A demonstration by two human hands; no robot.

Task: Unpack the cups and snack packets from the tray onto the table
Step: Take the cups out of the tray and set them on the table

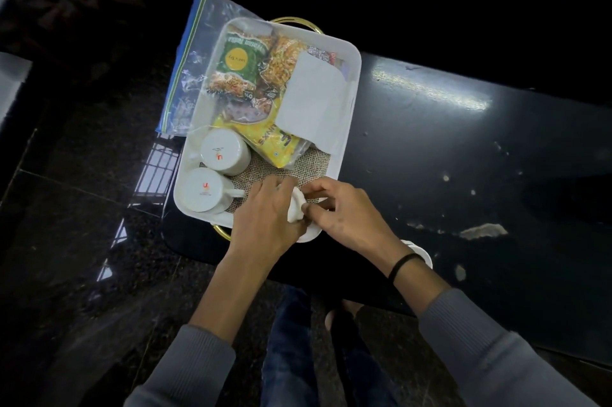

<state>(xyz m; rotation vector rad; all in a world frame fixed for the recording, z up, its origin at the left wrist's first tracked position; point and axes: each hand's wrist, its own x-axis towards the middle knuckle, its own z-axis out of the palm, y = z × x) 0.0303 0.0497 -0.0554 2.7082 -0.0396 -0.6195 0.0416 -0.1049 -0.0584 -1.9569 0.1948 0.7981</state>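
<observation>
Head: left hand [265,213], right hand [346,213] grip rounded cup [295,209].

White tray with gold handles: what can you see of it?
The white plastic-looking tray, with rounded corners and raised rim, has a gold handle at each end. It lies on a dark table, lined with woven mat, holding two upturned white cups, snack packets and a white napkin. Over its near corner, left hand and right hand hold a small white object.

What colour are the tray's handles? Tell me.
Gold; clearest on the far handle, head view.
</observation>
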